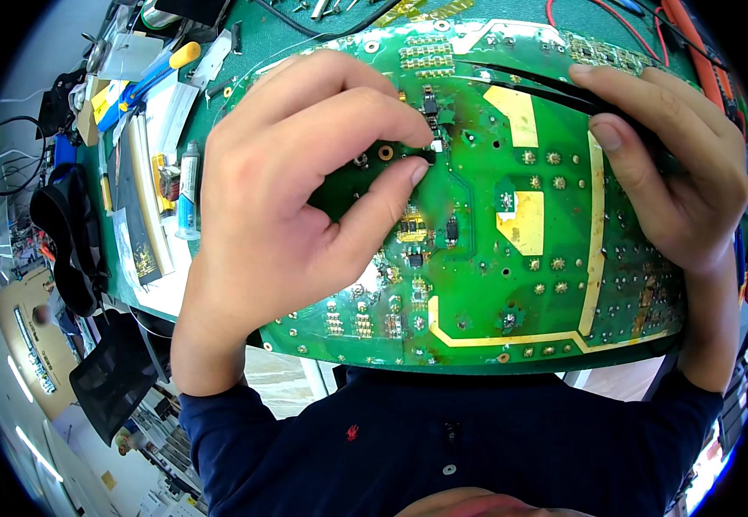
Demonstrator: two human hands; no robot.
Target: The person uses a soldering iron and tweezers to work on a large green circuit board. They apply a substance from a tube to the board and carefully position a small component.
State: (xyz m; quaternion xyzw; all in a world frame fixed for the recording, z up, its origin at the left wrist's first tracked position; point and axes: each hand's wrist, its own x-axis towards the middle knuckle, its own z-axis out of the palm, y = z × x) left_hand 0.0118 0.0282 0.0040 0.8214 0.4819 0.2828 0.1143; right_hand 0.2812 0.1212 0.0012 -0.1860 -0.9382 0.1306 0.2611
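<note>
A large green circuit board [477, 284] lies in front of me, with gold-coloured strips, solder joints and small black chips on it. My right hand [675, 146] grips a pair of black tweezers [533, 82] between thumb and fingers. Their tips are slightly apart and point left, over a row of small parts near the board's far edge. Over the left half of the board, my left hand [305, 172] is closed in a pinch. A small dark piece shows at its thumb and index fingertips; its kind is too small to make out.
A green mat [262, 34] lies under the board. To the left are a syringe-like tube [188, 194], a blue tool with a yellow handle end [186, 55] and papers [167, 116]. Red and black cables [623, 26] run past the far right. A black chair [115, 370] stands at lower left.
</note>
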